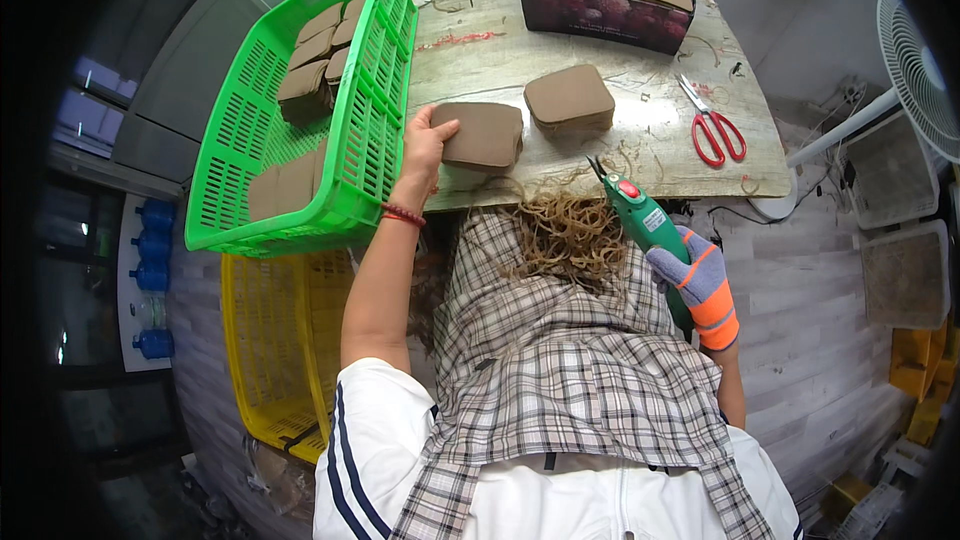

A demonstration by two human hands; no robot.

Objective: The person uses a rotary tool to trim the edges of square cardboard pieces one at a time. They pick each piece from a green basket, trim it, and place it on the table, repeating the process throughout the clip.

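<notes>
My bare left hand [428,148] grips the left end of a brown, round-cornered pad [482,136] at the table's front edge, thumb on top. My right hand [695,275], in a grey and orange glove, is wrapped round a green electric scissors [645,220] with a red button. Its short dark blades point up toward the table edge. Just right of the held pad sits a stack of similar brown pads [570,98]. Curly brown trimmings [570,240] lie heaped on my checked apron, between the two hands.
A green plastic crate [380,90] with stacked brown pads stands at the left. At the back, a dark box [600,25] holds more pads. Red-handled scissors [715,130] lie on the table's right side. A yellow crate [265,340] is below left; a white fan [915,70] stands right.
</notes>
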